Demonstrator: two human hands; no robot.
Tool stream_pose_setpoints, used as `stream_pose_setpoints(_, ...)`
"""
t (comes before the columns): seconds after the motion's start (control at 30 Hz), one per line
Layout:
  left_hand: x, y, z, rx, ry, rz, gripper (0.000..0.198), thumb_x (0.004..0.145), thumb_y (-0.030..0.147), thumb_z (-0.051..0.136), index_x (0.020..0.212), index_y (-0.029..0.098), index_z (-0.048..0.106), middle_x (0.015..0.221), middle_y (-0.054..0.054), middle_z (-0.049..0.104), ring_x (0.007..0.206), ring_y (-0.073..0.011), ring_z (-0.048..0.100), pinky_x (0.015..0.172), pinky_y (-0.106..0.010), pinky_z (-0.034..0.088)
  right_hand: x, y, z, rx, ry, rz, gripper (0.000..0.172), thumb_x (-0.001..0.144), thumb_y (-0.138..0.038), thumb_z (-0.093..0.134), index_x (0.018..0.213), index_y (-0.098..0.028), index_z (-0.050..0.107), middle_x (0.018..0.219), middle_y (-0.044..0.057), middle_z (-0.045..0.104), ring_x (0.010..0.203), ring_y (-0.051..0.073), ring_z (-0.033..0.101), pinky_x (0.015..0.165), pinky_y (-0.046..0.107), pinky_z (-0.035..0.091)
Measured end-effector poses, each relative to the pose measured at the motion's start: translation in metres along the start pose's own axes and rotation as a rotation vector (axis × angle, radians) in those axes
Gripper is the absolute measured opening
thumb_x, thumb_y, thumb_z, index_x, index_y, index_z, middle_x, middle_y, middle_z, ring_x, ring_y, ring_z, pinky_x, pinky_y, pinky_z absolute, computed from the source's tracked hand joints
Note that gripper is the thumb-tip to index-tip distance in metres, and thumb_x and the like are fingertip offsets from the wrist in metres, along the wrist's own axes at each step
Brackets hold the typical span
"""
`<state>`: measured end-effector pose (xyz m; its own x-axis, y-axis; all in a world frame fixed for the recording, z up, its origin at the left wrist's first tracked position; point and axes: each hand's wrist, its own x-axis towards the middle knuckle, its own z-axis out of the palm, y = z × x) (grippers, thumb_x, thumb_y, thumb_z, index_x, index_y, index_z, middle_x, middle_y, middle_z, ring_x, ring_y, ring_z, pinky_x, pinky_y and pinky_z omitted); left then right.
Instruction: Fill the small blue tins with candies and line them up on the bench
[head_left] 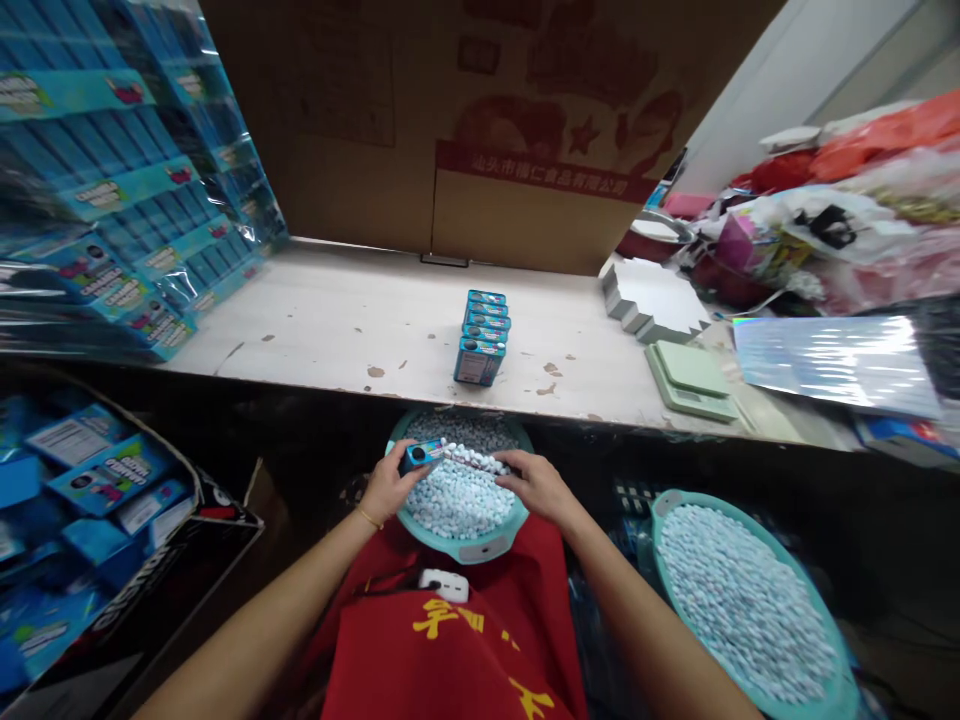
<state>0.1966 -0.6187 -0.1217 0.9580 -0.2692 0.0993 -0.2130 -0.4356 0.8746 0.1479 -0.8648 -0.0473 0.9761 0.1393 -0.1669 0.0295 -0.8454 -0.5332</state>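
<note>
My left hand (386, 487) grips a small blue candy box (423, 456), tilted with one end toward the right, over the left side of a teal basin (474, 549). Small pale-blue and white candies (457, 500) fill the basin, which sits at my lap. My right hand (536, 484) is over the basin's right side, its fingers bent together at the end of a raised row of candies (474, 460) that reaches the box. Whatever the fingers hold there is hidden. On the table ahead, several similar blue boxes (480, 360) stand upright in a row.
A white worktable (337, 320) spans the front, with a large cardboard carton (517, 220) behind. Wrapped blue box stacks (112, 200) stand left, above a bin of blue boxes (97, 480). A green scale (688, 378) and white card stack (652, 300) lie right; another candy basin (664, 500) is below.
</note>
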Motion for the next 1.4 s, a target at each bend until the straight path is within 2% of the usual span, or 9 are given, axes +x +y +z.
stream_pose_setpoints(0.3,0.000,0.005,0.015,0.147,-0.079,0.113,0.036,0.072,0.028,0.051,0.106,0.018,0.047,0.105,-0.007,0.055,0.098,-0.0202,0.051,0.087,-0.033,0.039,0.011,-0.066,-0.022,-0.507,-0.106,-0.027,0.026,0.074,-0.024,0.044,0.094,-0.024,0.060,0.092,0.007,0.064,0.084,0.023,0.058,0.067,0.032,0.042)
stream_pose_setpoints(0.5,0.000,0.003,0.014,0.152,-0.072,0.101,0.037,0.071,0.025,0.051,0.106,0.018,0.047,0.104,-0.007,0.056,0.096,-0.0205,0.052,0.086,-0.033,0.039,0.010,-0.080,-0.024,-0.567,-0.113,-0.044,0.026,0.075,-0.019,0.039,0.090,-0.019,0.059,0.091,0.009,0.062,0.082,0.022,0.058,0.067,0.031,0.041)
stream_pose_setpoints(0.6,0.001,0.001,0.013,0.114,-0.063,0.071,0.036,0.071,0.028,0.053,0.105,0.019,0.047,0.102,-0.006,0.056,0.095,-0.0197,0.053,0.085,-0.032,0.039,0.001,-0.062,-0.032,-0.512,-0.106,-0.016,0.026,0.077,-0.023,0.039,0.096,-0.023,0.057,0.094,0.006,0.061,0.083,0.020,0.057,0.069,0.029,0.040)
stream_pose_setpoints(0.7,0.002,-0.002,0.009,0.038,-0.053,0.038,0.036,0.071,0.033,0.054,0.103,0.018,0.048,0.099,-0.005,0.057,0.092,-0.0185,0.053,0.084,-0.031,0.040,-0.009,-0.021,-0.032,-0.419,-0.104,0.020,0.029,0.078,-0.028,0.042,0.104,-0.030,0.053,0.100,0.002,0.060,0.089,0.017,0.056,0.070,0.026,0.038)
stream_pose_setpoints(0.87,0.004,-0.021,0.007,-0.144,-0.021,-0.101,0.040,0.069,0.037,0.056,0.103,0.018,0.046,0.092,-0.002,0.056,0.087,-0.0168,0.053,0.083,-0.030,0.041,-0.010,0.045,0.015,-0.418,-0.108,0.177,0.027,0.077,-0.022,0.044,0.102,-0.026,0.054,0.096,0.004,0.060,0.087,0.019,0.056,0.068,0.027,0.038)
stream_pose_setpoints(1.03,0.009,-0.039,0.034,-0.416,-0.020,-0.313,0.044,0.070,0.040,0.055,0.107,0.020,0.040,0.096,-0.003,0.054,0.088,-0.0163,0.054,0.082,-0.032,0.043,0.020,0.040,0.091,-0.315,-0.059,0.142,0.030,0.079,-0.017,0.042,0.106,-0.022,0.053,0.098,0.007,0.060,0.092,0.021,0.055,0.076,0.029,0.037)
stream_pose_setpoints(1.13,0.011,-0.036,0.045,-0.517,-0.063,-0.368,0.046,0.069,0.040,0.056,0.108,0.021,0.039,0.097,-0.004,0.054,0.088,-0.0162,0.054,0.081,-0.032,0.044,0.035,0.032,0.116,-0.173,-0.004,0.155,0.033,0.078,-0.019,0.045,0.110,-0.023,0.052,0.106,0.006,0.058,0.098,0.022,0.052,0.081,0.030,0.037)
stream_pose_setpoints(1.27,0.007,-0.022,0.028,-0.509,-0.095,-0.288,0.044,0.071,0.038,0.055,0.108,0.021,0.039,0.099,-0.003,0.054,0.090,-0.0151,0.053,0.084,-0.032,0.042,0.039,0.042,0.120,0.109,0.073,0.176,0.033,0.075,-0.023,0.050,0.108,-0.025,0.054,0.107,0.001,0.059,0.097,0.020,0.053,0.082,0.029,0.039)
stream_pose_setpoints(1.4,-0.001,-0.014,-0.003,-0.335,-0.032,-0.152,0.040,0.071,0.035,0.056,0.107,0.020,0.042,0.095,-0.002,0.054,0.089,-0.0150,0.052,0.086,-0.031,0.040,0.030,0.051,0.101,0.195,0.090,0.160,0.033,0.072,-0.022,0.052,0.105,-0.022,0.056,0.105,0.002,0.060,0.094,0.016,0.055,0.081,0.027,0.040)
